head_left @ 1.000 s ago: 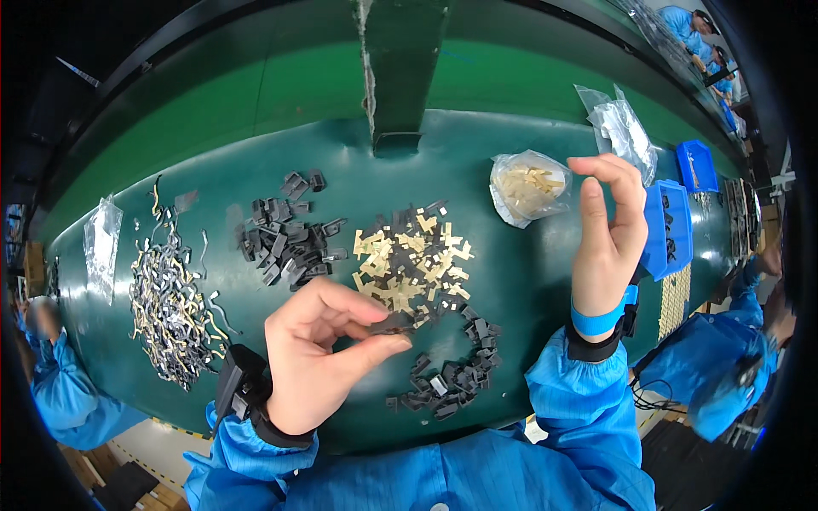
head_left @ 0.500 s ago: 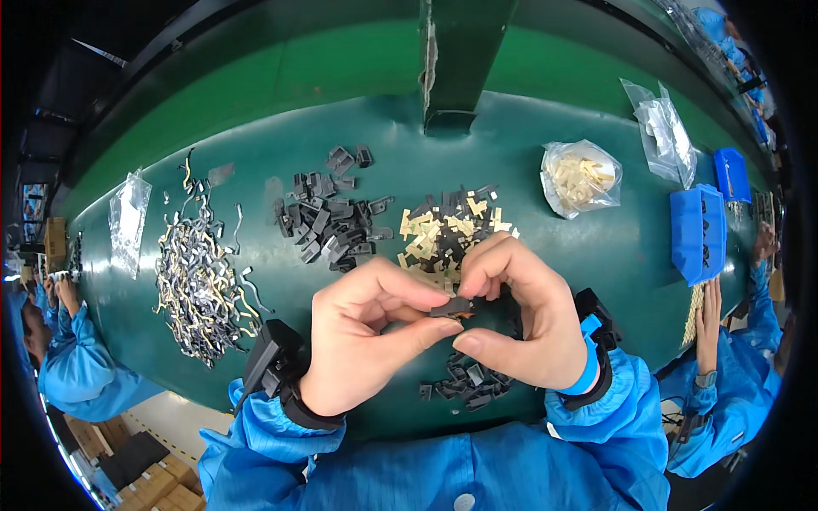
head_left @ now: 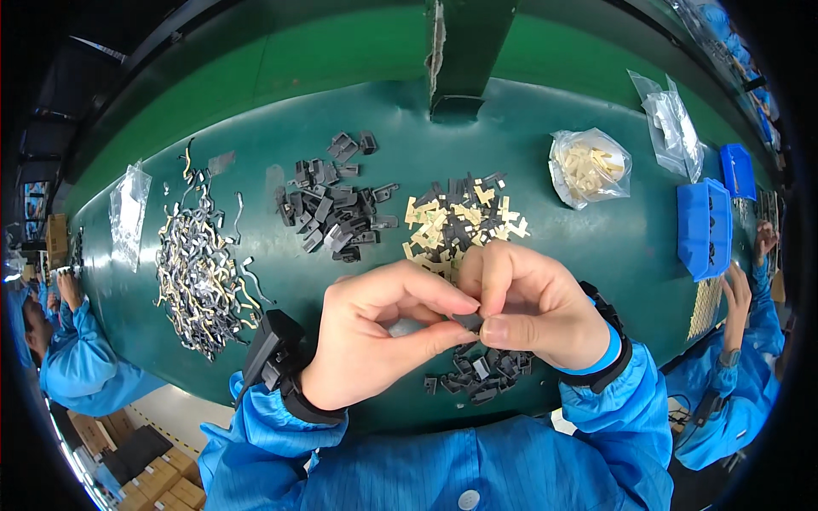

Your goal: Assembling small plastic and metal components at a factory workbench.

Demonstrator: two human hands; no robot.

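Note:
Between my fingertips is a small dark grey plastic part, mostly covered by the fingers. My left hand pinches it from the left with thumb and forefinger. From the right, my right hand presses thumb and forefinger on its other end. Just beyond the hands lies a pile of cream and black flat pieces. Black plastic housings are heaped to its left. Below my hands, close to my body, lies a smaller group of dark parts.
A tangle of short cables covers the table's left side. Clear plastic bags lie beyond it. At the right are a bag of cream pieces and blue bins. Co-workers in blue sit at both sides; a green post stands at the back.
My right thumb and forefinger have closed in on the dark part's right end, covering more of it. The co-worker's hand at the right has lifted and bent.

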